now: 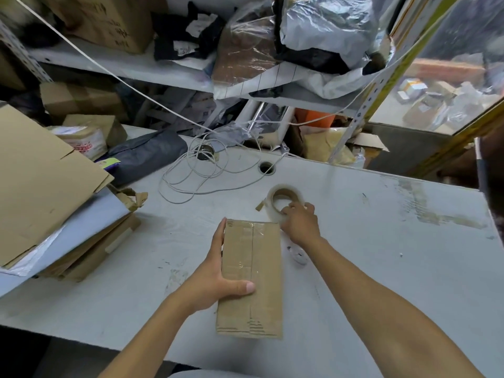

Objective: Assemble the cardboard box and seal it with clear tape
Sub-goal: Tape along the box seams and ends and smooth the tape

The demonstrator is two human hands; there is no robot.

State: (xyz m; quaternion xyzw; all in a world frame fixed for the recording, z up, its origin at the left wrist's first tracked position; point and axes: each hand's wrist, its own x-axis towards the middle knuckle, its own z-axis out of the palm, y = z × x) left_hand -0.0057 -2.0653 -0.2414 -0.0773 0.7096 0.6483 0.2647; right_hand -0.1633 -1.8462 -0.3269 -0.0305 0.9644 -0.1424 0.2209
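Taped cardboard box [252,276] on the counter [381,241].
Left hand [218,279] grips the box's nine-o'clock edge; right hand [300,225] holds the tape roll [283,203] at one o'clock.

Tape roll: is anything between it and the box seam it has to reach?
Nothing visible. The right hand already grips the tape roll, which sits just beyond the cardboard box held by the left hand.
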